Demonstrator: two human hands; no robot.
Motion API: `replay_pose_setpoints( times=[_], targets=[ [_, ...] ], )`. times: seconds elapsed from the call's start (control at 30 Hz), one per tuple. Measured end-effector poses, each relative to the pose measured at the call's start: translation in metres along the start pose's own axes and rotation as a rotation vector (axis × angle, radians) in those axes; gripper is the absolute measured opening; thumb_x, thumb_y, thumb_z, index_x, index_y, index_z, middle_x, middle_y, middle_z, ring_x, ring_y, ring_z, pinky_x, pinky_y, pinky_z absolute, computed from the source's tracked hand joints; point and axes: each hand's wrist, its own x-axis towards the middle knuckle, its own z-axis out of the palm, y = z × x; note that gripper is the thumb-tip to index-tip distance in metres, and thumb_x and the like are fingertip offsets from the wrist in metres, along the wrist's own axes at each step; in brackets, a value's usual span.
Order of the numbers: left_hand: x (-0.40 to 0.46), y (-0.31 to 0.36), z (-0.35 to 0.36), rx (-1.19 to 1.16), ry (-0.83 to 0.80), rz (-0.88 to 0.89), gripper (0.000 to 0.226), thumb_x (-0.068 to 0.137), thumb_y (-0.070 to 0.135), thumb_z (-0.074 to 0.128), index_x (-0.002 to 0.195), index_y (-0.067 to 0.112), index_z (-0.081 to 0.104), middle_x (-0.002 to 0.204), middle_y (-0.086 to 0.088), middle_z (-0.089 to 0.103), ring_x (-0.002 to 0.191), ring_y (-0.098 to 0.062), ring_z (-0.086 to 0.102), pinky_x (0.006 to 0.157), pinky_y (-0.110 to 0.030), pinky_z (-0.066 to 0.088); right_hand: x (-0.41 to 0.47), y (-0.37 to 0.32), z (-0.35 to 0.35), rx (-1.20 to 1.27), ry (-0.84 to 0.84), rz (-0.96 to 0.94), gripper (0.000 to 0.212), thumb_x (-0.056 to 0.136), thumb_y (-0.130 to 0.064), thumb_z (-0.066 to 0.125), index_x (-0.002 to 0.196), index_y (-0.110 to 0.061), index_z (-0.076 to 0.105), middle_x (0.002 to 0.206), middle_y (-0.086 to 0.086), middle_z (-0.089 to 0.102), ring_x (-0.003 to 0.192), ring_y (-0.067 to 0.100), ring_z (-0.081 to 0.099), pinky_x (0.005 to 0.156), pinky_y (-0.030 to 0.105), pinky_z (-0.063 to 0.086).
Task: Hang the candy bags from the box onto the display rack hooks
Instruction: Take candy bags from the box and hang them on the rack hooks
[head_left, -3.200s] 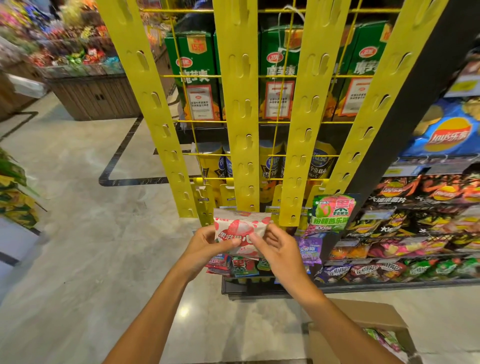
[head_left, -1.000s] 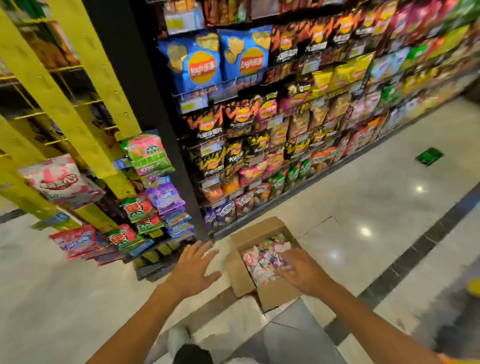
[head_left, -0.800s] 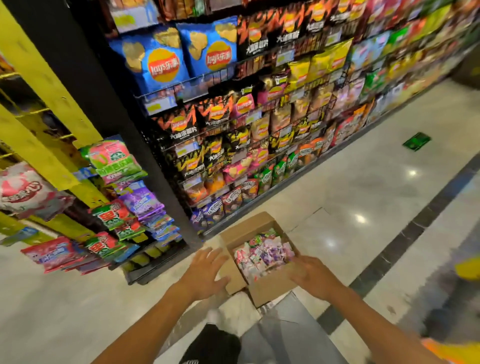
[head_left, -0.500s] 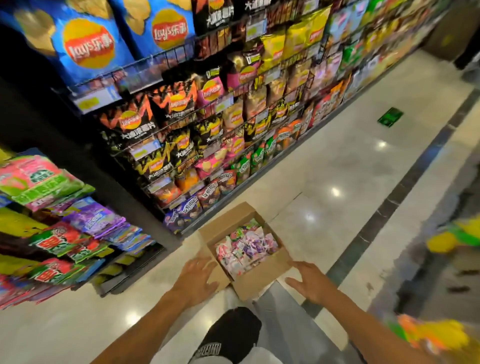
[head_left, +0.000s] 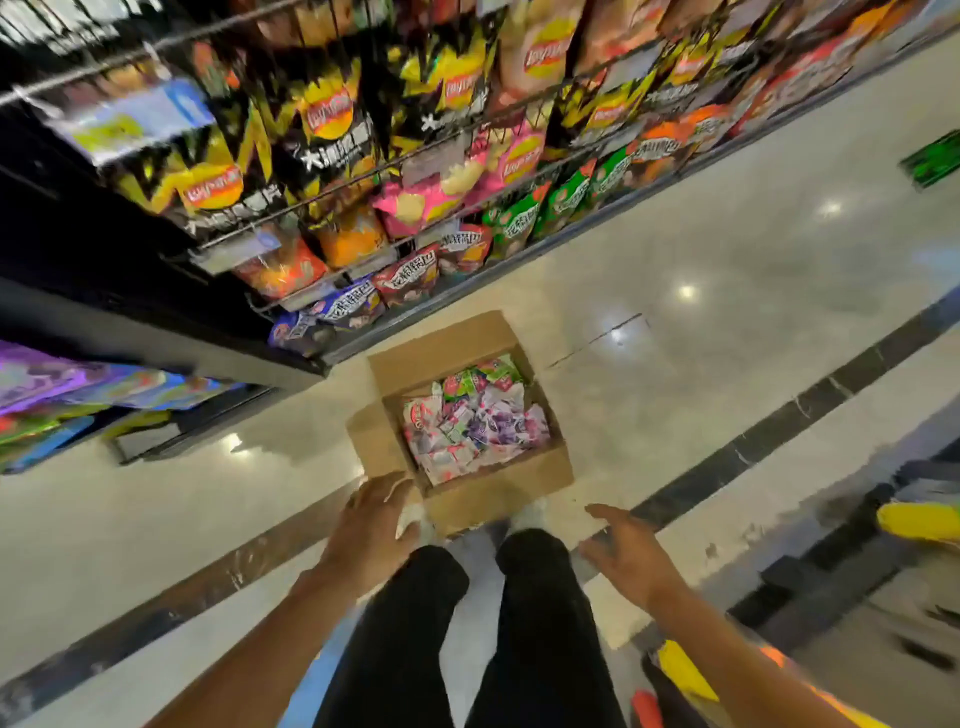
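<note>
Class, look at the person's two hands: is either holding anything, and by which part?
Nothing is held. The left hand and right hand are open near the cardboard box.

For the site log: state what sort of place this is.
Most likely a supermarket snack aisle: wire shelves packed with crisp bags, a polished tiled floor, and an open cardboard box of candy bags set down for stocking.

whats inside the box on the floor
The box holds a loose pile of candy bags, mostly pink, purple and green. Bags underneath and the box's bottom are covered.
</note>
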Motion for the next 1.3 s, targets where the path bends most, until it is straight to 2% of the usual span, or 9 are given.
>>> replay_pose_setpoints(
  times=[0.2,0.37,0.5,0.63,0.8,0.93,1.07,1.17,1.3],
  targets=[
    [0.078,-0.03,0.114,-0.091,-0.002,-0.055,0.052,0.077,0.025,0.07,0.127,0.012,0.064,0.13,-0.012,0.064,0.119,-0.035,0.062,0.097,-0.049,0.052,0.169,0.051,0.053,-0.001,-0.104,0.005,0.062,0.088,-0.027,0.075,0.143,-0.016,0.05,0.142,0.009,0.053,0.129,0.028,0.052,0.104,0.045,0.048],
    [0.163,-0.057,0.204,-0.079,-0.106,-0.092,0.055,0.08,0.036,0.057,0.127,0.009,0.064,0.128,-0.014,0.064,0.121,-0.04,0.059,0.098,-0.049,0.049,0.298,0.089,0.085,-0.086,-0.12,0.03,0.062,0.084,-0.02,0.076,0.14,-0.017,0.051,0.135,0.01,0.057,0.124,0.029,0.054,0.101,0.037,0.046],
    [0.249,-0.071,0.256,-0.135,-0.107,-0.073,0.074,0.079,0.052,0.037,0.134,0.007,0.06,0.137,-0.015,0.058,0.131,-0.038,0.05,0.104,-0.052,0.045,0.395,0.122,0.121,-0.091,-0.057,-0.128,0.07,0.082,-0.019,0.074,0.146,-0.023,0.045,0.142,0.009,0.052,0.128,0.029,0.05,0.102,0.04,0.047],
    [0.316,-0.083,0.292,-0.188,-0.069,-0.045,0.069,0.082,0.045,0.042,0.136,0.005,0.056,0.139,-0.018,0.055,0.133,-0.04,0.047,0.111,-0.052,0.04,0.476,0.143,0.154,-0.143,-0.051,-0.183,0.063,0.082,-0.023,0.072,0.141,-0.027,0.051,0.141,0.006,0.057,0.125,0.03,0.056,0.101,0.043,0.05],
    [0.333,-0.074,0.301,-0.334,-0.074,-0.147,0.048,0.089,0.031,0.052,0.135,0.017,0.054,0.144,-0.004,0.049,0.14,-0.025,0.036,0.113,-0.037,0.032,0.491,0.157,0.182,-0.036,0.078,-0.075,0.028,0.085,-0.044,0.066,0.108,-0.03,0.073,0.109,-0.003,0.074,0.099,0.026,0.067,0.081,0.039,0.056],
    [0.308,-0.052,0.288,-0.319,-0.103,-0.093,0.05,0.096,0.022,0.059,0.144,0.02,0.045,0.15,0.002,0.042,0.142,-0.016,0.031,0.113,-0.027,0.026,0.456,0.14,0.165,0.112,0.142,-0.181,0.03,0.085,-0.046,0.062,0.1,-0.026,0.077,0.096,-0.008,0.076,0.089,0.017,0.069,0.077,0.041,0.056],
    [0.29,-0.036,0.26,-0.357,-0.036,-0.024,0.063,0.093,0.018,0.063,0.15,0.025,0.037,0.155,0.005,0.037,0.145,-0.015,0.031,0.116,-0.038,0.033,0.416,0.111,0.129,0.175,0.109,-0.348,0.017,0.093,-0.036,0.066,0.105,-0.031,0.077,0.102,-0.016,0.076,0.097,0.004,0.07,0.084,0.039,0.057],
    [0.291,-0.03,0.24,-0.427,0.018,0.052,0.075,0.091,0.014,0.068,0.154,0.024,0.03,0.158,0.007,0.03,0.147,-0.011,0.024,0.117,-0.029,0.026,0.392,0.079,0.109,0.162,-0.001,-0.527,0.015,0.093,-0.028,0.071,0.106,-0.027,0.078,0.106,-0.018,0.074,0.099,-0.004,0.068,0.084,0.032,0.058],
    [0.31,-0.033,0.232,-0.461,-0.026,0.116,0.057,0.085,0.019,0.075,0.137,0.028,0.054,0.136,0.005,0.057,0.127,-0.009,0.051,0.101,-0.027,0.044,0.386,0.045,0.114,0.199,-0.067,-0.671,0.019,0.092,-0.024,0.073,0.109,-0.018,0.078,0.107,-0.009,0.076,0.099,-0.001,0.069,0.085,0.029,0.057]
  ],
)
